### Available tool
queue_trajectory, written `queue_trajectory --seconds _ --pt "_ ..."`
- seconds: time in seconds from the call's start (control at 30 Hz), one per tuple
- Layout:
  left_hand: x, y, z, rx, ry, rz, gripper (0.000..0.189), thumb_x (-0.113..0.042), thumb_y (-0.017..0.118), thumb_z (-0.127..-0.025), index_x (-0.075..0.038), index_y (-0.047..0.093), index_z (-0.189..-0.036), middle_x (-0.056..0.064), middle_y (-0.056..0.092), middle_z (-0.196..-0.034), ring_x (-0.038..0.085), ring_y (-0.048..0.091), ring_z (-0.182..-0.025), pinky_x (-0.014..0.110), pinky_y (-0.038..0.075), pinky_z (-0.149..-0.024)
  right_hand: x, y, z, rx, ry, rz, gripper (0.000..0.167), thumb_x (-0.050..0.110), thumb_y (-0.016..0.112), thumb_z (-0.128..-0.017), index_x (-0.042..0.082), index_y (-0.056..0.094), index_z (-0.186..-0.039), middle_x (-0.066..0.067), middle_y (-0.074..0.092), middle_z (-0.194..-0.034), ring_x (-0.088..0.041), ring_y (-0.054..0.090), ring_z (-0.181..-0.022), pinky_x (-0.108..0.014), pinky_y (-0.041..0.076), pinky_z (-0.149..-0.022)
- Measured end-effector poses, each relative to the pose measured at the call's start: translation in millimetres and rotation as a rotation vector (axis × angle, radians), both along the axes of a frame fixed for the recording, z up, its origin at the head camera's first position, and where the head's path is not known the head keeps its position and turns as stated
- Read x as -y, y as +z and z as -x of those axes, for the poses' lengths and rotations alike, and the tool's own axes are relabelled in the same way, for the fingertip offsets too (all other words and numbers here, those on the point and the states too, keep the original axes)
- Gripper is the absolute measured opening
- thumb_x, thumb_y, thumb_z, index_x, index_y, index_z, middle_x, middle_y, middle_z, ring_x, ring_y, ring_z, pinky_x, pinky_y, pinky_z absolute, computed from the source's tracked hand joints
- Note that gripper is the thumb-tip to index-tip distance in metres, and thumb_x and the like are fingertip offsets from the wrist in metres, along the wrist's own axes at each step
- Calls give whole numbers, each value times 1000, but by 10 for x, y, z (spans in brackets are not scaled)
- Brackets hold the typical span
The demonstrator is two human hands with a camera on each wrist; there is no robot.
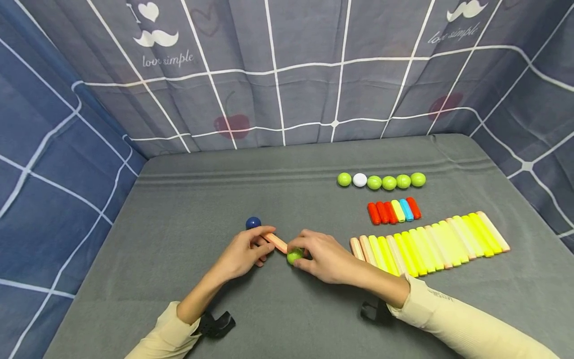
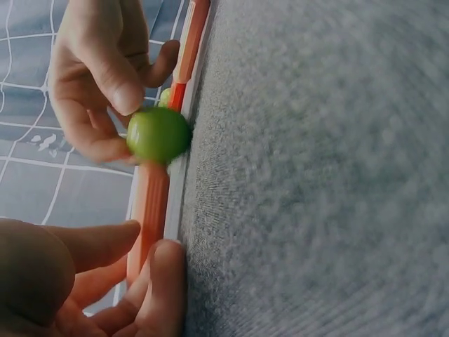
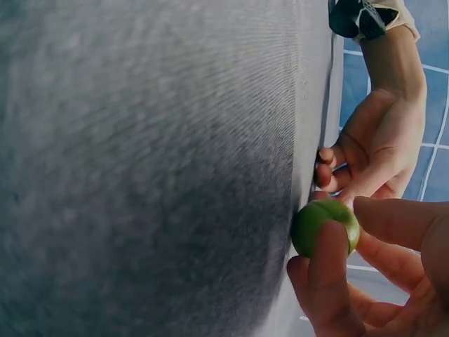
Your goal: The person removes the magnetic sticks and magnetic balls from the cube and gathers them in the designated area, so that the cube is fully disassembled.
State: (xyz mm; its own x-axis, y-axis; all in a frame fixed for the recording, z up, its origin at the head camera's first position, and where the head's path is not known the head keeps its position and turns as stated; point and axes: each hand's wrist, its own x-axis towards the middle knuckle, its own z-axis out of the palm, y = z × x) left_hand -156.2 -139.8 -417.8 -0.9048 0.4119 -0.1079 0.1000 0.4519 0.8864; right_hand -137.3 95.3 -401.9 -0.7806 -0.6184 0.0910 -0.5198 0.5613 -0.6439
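My left hand (image 1: 242,254) pinches a short salmon-orange ribbed stick (image 1: 276,242) lying on the grey cloth, thumb on one side and fingers on the other. At the stick's far-left end sits a dark blue ball (image 1: 253,223). My right hand (image 1: 326,257) holds a green ball (image 1: 294,257) between thumb and fingers at the stick's other end. In the left wrist view the green ball (image 2: 160,135) meets the end of the stick (image 2: 151,200). The right wrist view shows fingertips around the green ball (image 3: 319,228), low over the cloth, partly hiding it.
A long row of yellow and pale sticks (image 1: 430,244) lies to the right, near my right forearm. Behind it are short red, yellow and blue sticks (image 1: 393,211). Farther back runs a line of green balls (image 1: 388,183) with one white ball (image 1: 359,180). Checked curtains surround the table.
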Motion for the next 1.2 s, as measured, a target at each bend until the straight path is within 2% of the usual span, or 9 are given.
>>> queue_trajectory --seconds 0.17,0.3,0.43,0.57,0.73,1.03,1.2 --pt "43 9 -10 -6 89 41 48 -10 68 -94 -5 53 -139 7 62 -78 18 59 -61 29 55 -53 -25 -5 2 2 -7 -24 13 13 75 -88 17 70 -99 9 58 -94 -12 54 -80 -31 45 -73" --pt "66 21 -24 -45 117 100 50 -14 69 -94 -9 53 -140 5 59 -81 17 58 -59 29 54 -50 -63 1 3 -7 -22 -24 15 9 74 -87 17 69 -99 10 57 -92 -12 54 -79 -30 44 -72" --pt "67 35 -45 -65 133 163 45 -19 69 -94 -15 57 -137 12 51 -96 17 55 -54 28 52 -49 -98 8 3 -11 -31 -31 16 9 73 -86 17 69 -100 11 57 -90 -11 53 -78 -30 44 -71" --pt "67 50 -57 -76 156 186 31 -21 68 -95 -17 64 -126 17 45 -113 17 53 -50 28 51 -49 -144 13 2 -9 -37 -41 16 9 73 -86 18 69 -99 12 56 -89 -11 53 -78 -30 43 -70" --pt "81 44 -45 -70 143 147 21 -16 69 -95 -12 69 -115 16 51 -114 17 55 -55 28 53 -49 -216 16 3 0 -48 -43 17 8 74 -86 18 69 -99 12 57 -90 -11 54 -80 -32 43 -72" --pt "177 2 -34 -35 96 20 28 -12 73 -91 -5 70 -118 16 59 -113 17 65 -65 28 56 -58 -255 14 14 -14 -66 -63 18 10 73 -88 19 71 -103 13 59 -95 -11 55 -83 -34 44 -75" --pt "198 17 -30 1 109 -15 31 -10 74 -89 -3 69 -119 15 62 -109 20 68 -74 28 57 -62 -253 24 20 0 -78 -73 18 10 73 -87 18 72 -104 15 59 -91 -12 55 -82 -34 43 -76"
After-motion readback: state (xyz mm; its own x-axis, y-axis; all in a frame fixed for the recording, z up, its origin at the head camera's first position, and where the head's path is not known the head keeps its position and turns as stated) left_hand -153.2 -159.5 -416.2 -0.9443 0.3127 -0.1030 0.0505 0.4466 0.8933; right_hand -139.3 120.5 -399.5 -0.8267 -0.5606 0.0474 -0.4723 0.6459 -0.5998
